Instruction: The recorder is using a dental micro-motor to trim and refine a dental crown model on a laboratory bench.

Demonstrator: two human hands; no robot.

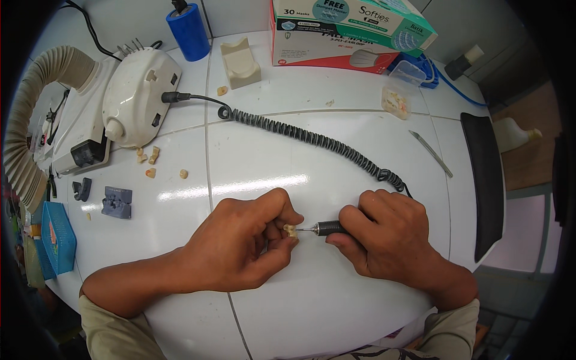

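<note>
- The left hand (249,240) pinches a small tooth-coloured piece (291,231) between thumb and fingers, above the white table (354,312); its longer axis appears to run away from the person.
- The right hand (387,237) grips a black rotary handpiece (330,228), fingers curled around it.
- The handpiece lies nearly level, long axis left to right, its thin metal bit (305,229) pointing left at the piece; contact is unclear.

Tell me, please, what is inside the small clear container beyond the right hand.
Inside the clear container are several small pieces, mostly pale yellowish. Whatever lies beneath the uppermost pieces is covered, and they are too small to identify.
</note>
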